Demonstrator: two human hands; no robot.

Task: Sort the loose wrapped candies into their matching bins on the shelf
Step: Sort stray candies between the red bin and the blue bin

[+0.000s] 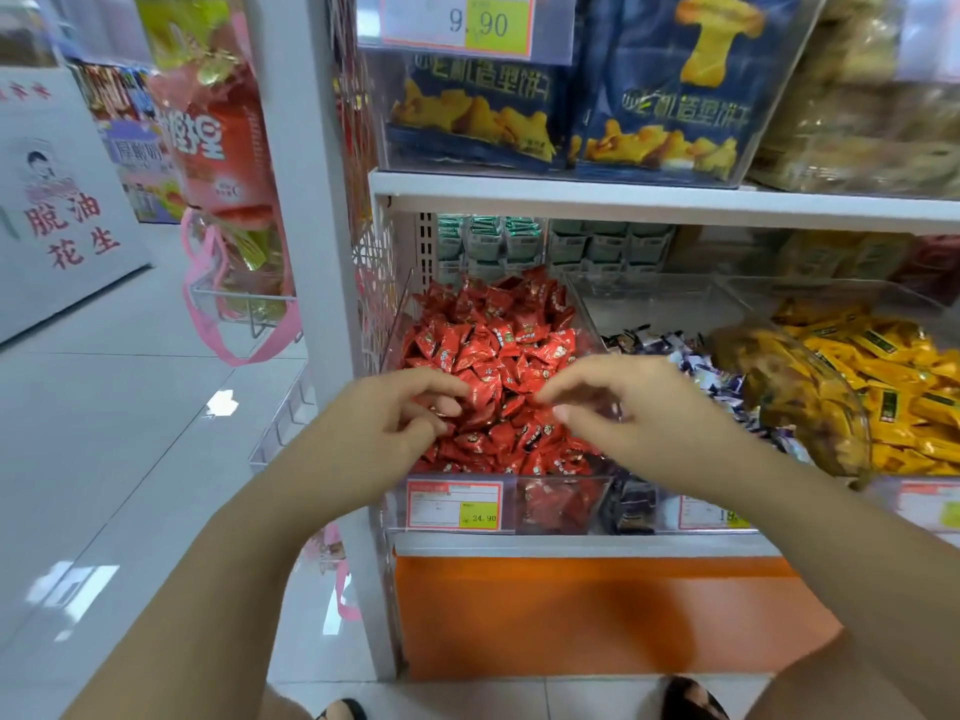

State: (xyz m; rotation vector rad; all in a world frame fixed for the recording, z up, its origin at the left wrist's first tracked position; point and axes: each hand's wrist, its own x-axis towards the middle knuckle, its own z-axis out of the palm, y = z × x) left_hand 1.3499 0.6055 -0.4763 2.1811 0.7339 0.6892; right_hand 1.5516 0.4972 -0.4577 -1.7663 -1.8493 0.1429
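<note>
Head view. My left hand (395, 423) is over the near left part of the clear bin (519, 478). Its fingers are curled down into the heap of red wrapped candies (493, 345) and close round one of them. The bin sits at the left end of the shelf (571, 544) and carries a price label (454, 505) reading 24.90 on its front. My right hand (634, 407) hovers over the bin's right edge with thumb and forefinger drawn nearly together. Blur prevents me telling whether they hold anything. The next bin to the right holds purple-and-white candies (691, 356). Beyond it lie yellow candies (893, 366).
</note>
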